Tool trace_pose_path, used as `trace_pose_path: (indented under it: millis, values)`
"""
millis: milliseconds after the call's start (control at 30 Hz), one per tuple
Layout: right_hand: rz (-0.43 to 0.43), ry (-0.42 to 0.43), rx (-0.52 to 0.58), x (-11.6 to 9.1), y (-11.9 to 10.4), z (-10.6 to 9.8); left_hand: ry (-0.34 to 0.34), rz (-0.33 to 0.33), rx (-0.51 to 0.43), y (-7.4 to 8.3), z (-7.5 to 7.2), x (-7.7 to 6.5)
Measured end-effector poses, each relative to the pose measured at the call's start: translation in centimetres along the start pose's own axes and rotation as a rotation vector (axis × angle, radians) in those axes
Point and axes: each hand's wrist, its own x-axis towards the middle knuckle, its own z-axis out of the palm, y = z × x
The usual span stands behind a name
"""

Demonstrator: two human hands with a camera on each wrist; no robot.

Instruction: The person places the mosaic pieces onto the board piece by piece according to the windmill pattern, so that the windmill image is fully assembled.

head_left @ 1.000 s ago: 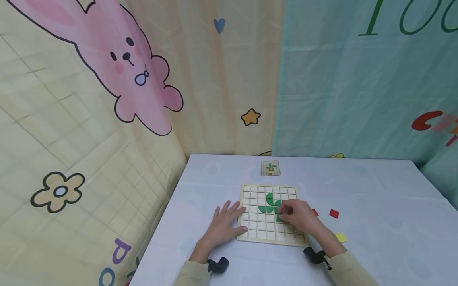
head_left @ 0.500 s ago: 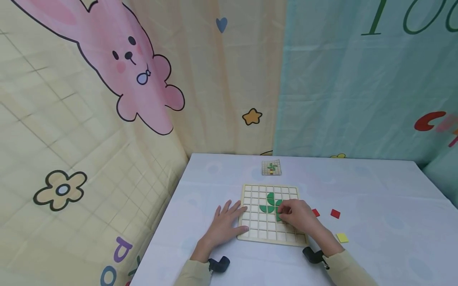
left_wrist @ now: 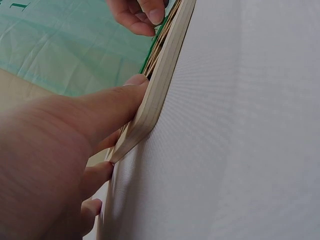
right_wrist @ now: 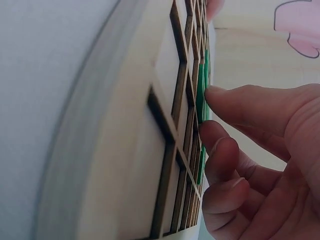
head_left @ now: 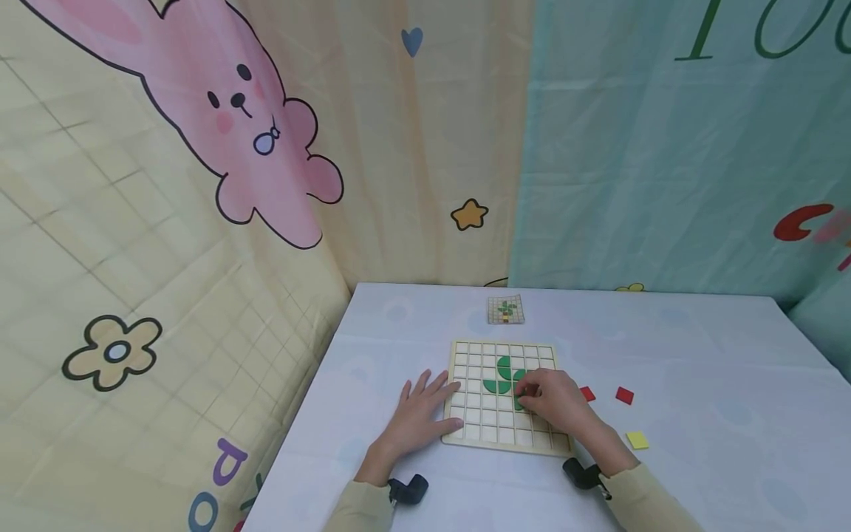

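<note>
A wooden grid board [head_left: 485, 434] with white cells lies on the white table. Several green curved tiles [head_left: 504, 368] sit in cells near its middle. My left hand [head_left: 415, 415] rests with spread, straight fingers on the board's left edge; up close, in the left wrist view, the thumb [left_wrist: 112, 107] lies along the rim near a corner. Over the middle right of the board, my right hand [head_left: 552, 401] has thumb and index finger at a green tile [right_wrist: 201, 92], pinching it at the grid surface. The hand hides part of the green tiles beneath it.
Behind the board lies a small pattern card [head_left: 506, 309] with a green plant-like figure on a grid. Two red square tiles [head_left: 624, 395] and a yellow tile [head_left: 637, 440] lie to the board's right. Printed curtains [head_left: 425, 148] hang behind the table.
The hands and board hold nearly the same places. The whole view has shifted very slightly, and the right hand's fingers stay at the green tile.
</note>
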Motion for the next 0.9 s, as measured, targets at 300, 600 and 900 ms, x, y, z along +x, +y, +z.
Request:
trace_pose_path:
  millis: [300, 600, 900]
  values:
    - [0.02, -0.001, -0.004, -0.1, 0.1, -0.4, 0.003, 0.0, 0.011, -0.1, 0.0, 0.1]
    - [0.046, 0.016, 0.009, -0.9, 0.6, -2.2, 0.003, 0.003, 0.022, 0.0, 0.0, -0.1]
    - [0.075, 0.046, -0.017, -1.5, 1.4, -3.7, 0.009, 0.002, 0.016, 0.1, -0.1, 0.0]
